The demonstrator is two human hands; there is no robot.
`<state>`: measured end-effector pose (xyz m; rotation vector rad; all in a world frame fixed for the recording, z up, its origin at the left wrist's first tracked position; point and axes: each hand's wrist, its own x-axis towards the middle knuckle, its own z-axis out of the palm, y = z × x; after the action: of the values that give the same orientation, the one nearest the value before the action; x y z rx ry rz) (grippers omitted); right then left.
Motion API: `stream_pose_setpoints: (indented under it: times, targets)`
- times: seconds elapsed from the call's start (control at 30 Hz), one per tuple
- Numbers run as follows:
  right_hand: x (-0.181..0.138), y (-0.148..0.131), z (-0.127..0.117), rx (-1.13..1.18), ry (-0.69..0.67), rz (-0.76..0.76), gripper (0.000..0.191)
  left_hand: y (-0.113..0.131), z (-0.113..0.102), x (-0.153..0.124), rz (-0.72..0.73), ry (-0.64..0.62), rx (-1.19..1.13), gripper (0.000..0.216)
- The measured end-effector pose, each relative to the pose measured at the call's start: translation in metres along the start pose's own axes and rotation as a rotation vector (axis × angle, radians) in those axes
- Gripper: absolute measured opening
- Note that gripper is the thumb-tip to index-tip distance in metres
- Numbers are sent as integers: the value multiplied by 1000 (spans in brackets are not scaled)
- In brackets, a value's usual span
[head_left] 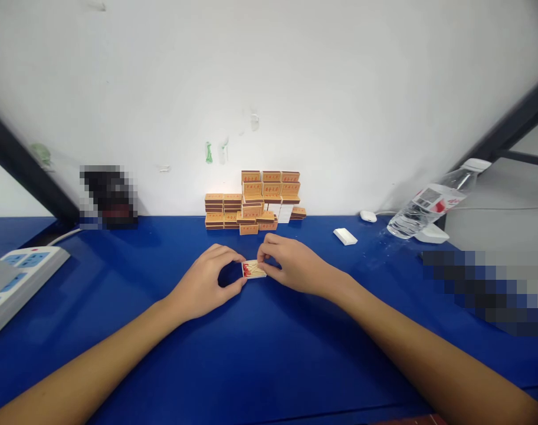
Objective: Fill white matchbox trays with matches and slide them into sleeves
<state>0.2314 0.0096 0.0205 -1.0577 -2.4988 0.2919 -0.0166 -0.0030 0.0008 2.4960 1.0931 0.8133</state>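
Match tray (256, 277), long axis left to right, on or just above glossy blue table (251, 360); red match heads (246, 270) leftward. Left hand (210, 274): finger and thumb clamped across tray's left end. Right hand (293, 264) at right end, fingertips bunched; grip unclear. Sticks (255, 268) pale, slim.

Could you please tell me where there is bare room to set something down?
The glossy blue table is bare between the left forearm and right forearm, nearer than the white tray of matches, and between the left hand and the white power strip. It is crowded at the back with stacked orange cardboard matchboxes, and around the clear plastic bottle.
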Motion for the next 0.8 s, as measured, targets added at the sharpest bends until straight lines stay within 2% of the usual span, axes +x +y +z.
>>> stream_pose_setpoints:
  times: [0.23, 0.47, 0.8]
  targets:
    - [1, -5, -1, 7, -64, 11, 7, -1, 0, 1, 1, 11, 0, 22]
    - [0, -5, 1, 10, -76, 10, 4, 1, 1, 1, 19, 28, -5, 22]
    - [1, -5, -1, 40, -62, 24, 10, 1, -2, 1, 31, 28, 2, 20]
